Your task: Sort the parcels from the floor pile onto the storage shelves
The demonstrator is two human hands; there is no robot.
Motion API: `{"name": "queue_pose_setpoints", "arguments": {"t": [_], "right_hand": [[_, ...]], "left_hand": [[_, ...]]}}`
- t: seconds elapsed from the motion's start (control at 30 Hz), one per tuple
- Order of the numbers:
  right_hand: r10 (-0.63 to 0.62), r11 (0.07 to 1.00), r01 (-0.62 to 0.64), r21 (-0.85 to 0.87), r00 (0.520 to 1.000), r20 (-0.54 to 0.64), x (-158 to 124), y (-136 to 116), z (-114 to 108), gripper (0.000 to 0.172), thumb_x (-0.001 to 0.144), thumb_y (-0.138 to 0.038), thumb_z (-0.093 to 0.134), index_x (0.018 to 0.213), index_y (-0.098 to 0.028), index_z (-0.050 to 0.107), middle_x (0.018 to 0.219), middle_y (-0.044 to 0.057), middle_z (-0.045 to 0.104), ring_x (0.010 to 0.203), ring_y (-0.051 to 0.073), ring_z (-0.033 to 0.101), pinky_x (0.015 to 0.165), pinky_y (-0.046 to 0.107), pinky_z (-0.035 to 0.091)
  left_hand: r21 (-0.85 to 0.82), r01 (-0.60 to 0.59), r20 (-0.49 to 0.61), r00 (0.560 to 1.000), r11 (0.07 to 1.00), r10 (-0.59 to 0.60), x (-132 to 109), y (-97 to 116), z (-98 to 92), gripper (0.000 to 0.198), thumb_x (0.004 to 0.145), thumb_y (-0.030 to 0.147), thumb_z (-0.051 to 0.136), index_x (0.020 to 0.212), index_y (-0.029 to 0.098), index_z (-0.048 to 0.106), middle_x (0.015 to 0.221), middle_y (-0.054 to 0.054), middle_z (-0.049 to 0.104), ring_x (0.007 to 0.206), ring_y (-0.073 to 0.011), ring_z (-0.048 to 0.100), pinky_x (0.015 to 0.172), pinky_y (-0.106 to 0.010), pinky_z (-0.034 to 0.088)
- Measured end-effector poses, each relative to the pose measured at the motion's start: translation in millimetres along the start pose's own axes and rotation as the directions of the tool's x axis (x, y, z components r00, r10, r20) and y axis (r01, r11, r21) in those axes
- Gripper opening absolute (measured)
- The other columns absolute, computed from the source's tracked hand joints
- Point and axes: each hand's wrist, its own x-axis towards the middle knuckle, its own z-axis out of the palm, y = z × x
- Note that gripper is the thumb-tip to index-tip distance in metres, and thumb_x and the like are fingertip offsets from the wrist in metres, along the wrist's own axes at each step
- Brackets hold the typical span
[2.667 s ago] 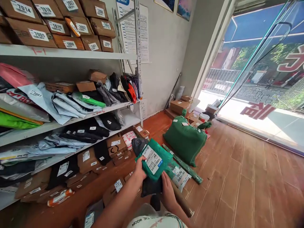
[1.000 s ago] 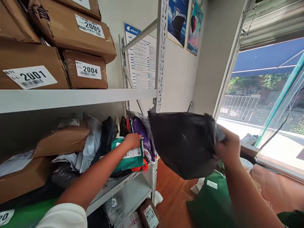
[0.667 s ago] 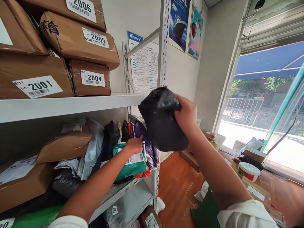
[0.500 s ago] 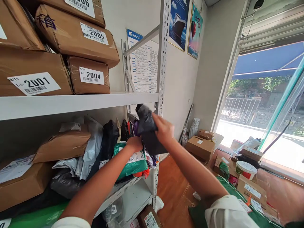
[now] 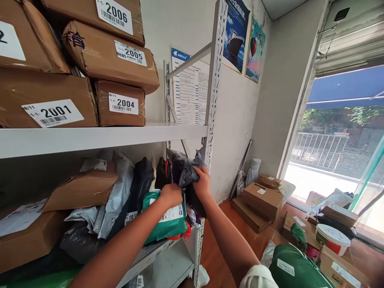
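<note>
A crumpled black plastic parcel (image 5: 187, 173) is at the right end of the middle shelf, among other upright bags. My right hand (image 5: 203, 182) is closed on its right side, close to the rack's post. Just left of it, my left hand (image 5: 172, 195) is closed above the green plastic parcel (image 5: 168, 224) with a white label. Its fingertips are hidden, so what it grips does not show. A dark blue-black bag (image 5: 140, 180) leans further left, beside a silver-grey bag (image 5: 115, 196).
Numbered brown boxes (image 5: 120, 103) sit on the upper shelf (image 5: 168, 134). The perforated white post (image 5: 213, 80) borders the shelf on the right. Cardboard boxes (image 5: 262, 202), a white tub (image 5: 333, 236) and a green sack (image 5: 292, 266) lie on the floor to the right.
My right hand has moved the black parcel down and in among the upright bags at the shelf's right end. My left hand stays near the green parcel. The view has shifted slightly.
</note>
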Motion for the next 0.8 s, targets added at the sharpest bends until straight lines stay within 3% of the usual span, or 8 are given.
{"name": "queue_pose_setpoints", "arguments": {"t": [0.07, 0.13, 0.2, 0.27, 0.37, 0.6, 0.7, 0.8], "right_hand": [[-0.068, 0.997, 0.068, 0.019, 0.998, -0.019, 24, 7, 12, 0.048, 0.074, -0.004, 0.051, 0.114, -0.020, 0.072, 0.091, 0.006, 0.057, 0.086, 0.019, 0.057, 0.077, 0.028, 0.048], [-0.072, 0.997, 0.074, -0.029, 0.996, 0.052, 28, 17, 29, 0.050, 0.076, -0.004, 0.051, 0.119, -0.021, 0.070, 0.097, 0.006, 0.057, 0.090, 0.018, 0.058, 0.080, 0.027, 0.048], [0.040, 0.982, 0.001, -0.189, 0.976, 0.215, 15, 32, 48, 0.049, 0.081, -0.006, 0.050, 0.123, -0.024, 0.067, 0.105, 0.007, 0.058, 0.092, 0.018, 0.060, 0.080, 0.026, 0.047], [0.212, 0.926, -0.076, -0.371, 0.915, 0.342, -4, 46, 65, 0.043, 0.088, -0.011, 0.048, 0.124, -0.027, 0.066, 0.110, 0.008, 0.059, 0.091, 0.018, 0.062, 0.076, 0.025, 0.047], [0.359, 0.857, -0.138, -0.496, 0.851, 0.383, -19, 60, 79, 0.040, 0.094, -0.013, 0.041, 0.124, -0.027, 0.064, 0.113, 0.010, 0.060, 0.089, 0.019, 0.065, 0.070, 0.025, 0.046], [0.431, 0.810, -0.128, -0.573, 0.792, 0.433, -26, 58, 67, 0.035, 0.094, -0.012, 0.037, 0.122, -0.020, 0.057, 0.107, 0.013, 0.064, 0.085, 0.024, 0.068, 0.069, 0.031, 0.048], [0.423, 0.824, -0.085, -0.559, 0.749, 0.510, -27, 53, 56, 0.038, 0.094, -0.025, 0.047, 0.131, -0.016, 0.051, 0.114, 0.018, 0.061, 0.089, 0.028, 0.069, 0.074, 0.037, 0.052], [0.241, 0.918, 0.024, -0.396, 0.761, 0.603, -6, 55, 47, 0.065, 0.089, -0.055, 0.058, 0.138, -0.014, 0.048, 0.129, 0.024, 0.054, 0.117, 0.037, 0.059, 0.095, 0.050, 0.049]], "left_hand": [[0.063, -0.005, -0.011, 1.000, 0.998, 0.006, -3, 1, -0.7, 0.044, 0.077, 0.013, 0.047, 0.115, 0.012, 0.070, 0.099, -0.025, 0.073, 0.092, -0.0401, 0.071, 0.077, -0.049, 0.053], [0.101, -0.005, -0.016, 1.000, 0.995, 0.006, -5, 0, -0.7, 0.049, 0.078, 0.013, 0.045, 0.122, 0.015, 0.066, 0.097, -0.024, 0.074, 0.087, -0.0395, 0.071, 0.074, -0.049, 0.054], [0.124, -0.003, -0.017, 1.000, 0.992, 0.005, -5, -1, -0.1, 0.052, 0.078, 0.013, 0.044, 0.126, 0.017, 0.064, 0.097, -0.022, 0.074, 0.086, -0.0397, 0.071, 0.072, -0.049, 0.054], [0.138, -0.012, -0.026, 1.000, 0.990, 0.015, -6, -3, 0.7, 0.054, 0.079, 0.013, 0.043, 0.129, 0.017, 0.061, 0.101, -0.021, 0.073, 0.089, -0.0393, 0.071, 0.072, -0.048, 0.054], [0.155, -0.034, -0.031, 0.999, 0.987, 0.039, -6, -4, 0.2, 0.051, 0.080, 0.014, 0.043, 0.127, 0.015, 0.062, 0.107, -0.020, 0.071, 0.091, -0.0383, 0.070, 0.073, -0.047, 0.055], [0.141, -0.058, -0.111, 0.991, 0.988, 0.074, -27, 0, -7.7, 0.046, 0.082, 0.020, 0.046, 0.125, 0.020, 0.061, 0.112, -0.011, 0.069, 0.088, -0.0313, 0.070, 0.072, -0.042, 0.055], [0.106, -0.024, -0.231, 0.972, 0.994, 0.048, -62, 6, -9.1, 0.053, 0.079, 0.020, 0.047, 0.132, 0.021, 0.056, 0.125, -0.010, 0.063, 0.084, -0.0271, 0.070, 0.068, -0.039, 0.054], [-0.017, -0.016, -0.316, 0.949, 1.000, 0.009, -113, 17, -5.0, 0.062, 0.072, 0.021, 0.050, 0.134, 0.020, 0.053, 0.124, -0.009, 0.063, 0.084, -0.0248, 0.069, 0.067, -0.037, 0.055]]}}
